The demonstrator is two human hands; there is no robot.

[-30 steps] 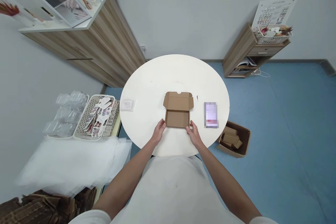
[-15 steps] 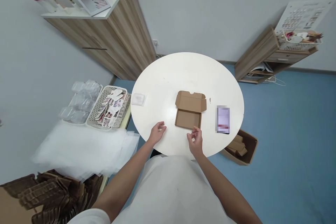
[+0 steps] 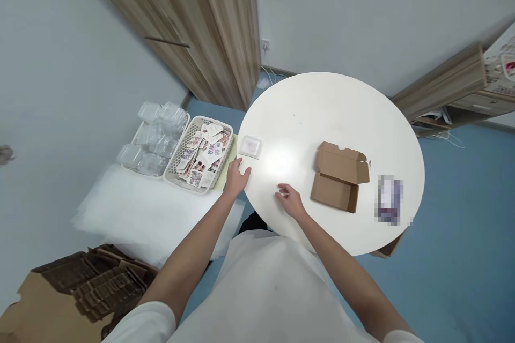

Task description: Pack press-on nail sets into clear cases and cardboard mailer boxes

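Over the left edge of the round white table (image 3: 298, 112) is my left hand (image 3: 236, 178), thumb and fingers apart, with nothing in it. Just beyond its fingertips lies a small flat clear packet (image 3: 250, 147) with something pale inside. My right hand (image 3: 290, 201) hovers above the table's near side, its fingers loosely curved and parted, also holding nothing. To its right sits an unfolded brown cardboard mailer box (image 3: 336, 192) with the lid tipped back; its inside shows only bare cardboard.
A blurred-out purple phone-like item (image 3: 389, 200) lies on the table's right. At the left stand a basket of printed cards (image 3: 171, 174), a basket of clear plastic cases (image 3: 155, 136), white translucent sheets (image 3: 153, 214) and folded brown cardboard (image 3: 108, 289). A wood-grain cabinet (image 3: 229, 27) stands behind.
The view has turned left, so the table sits farther right. My left hand has moved up close to the clear packet. My right hand has left the box's front edge and shifted left.
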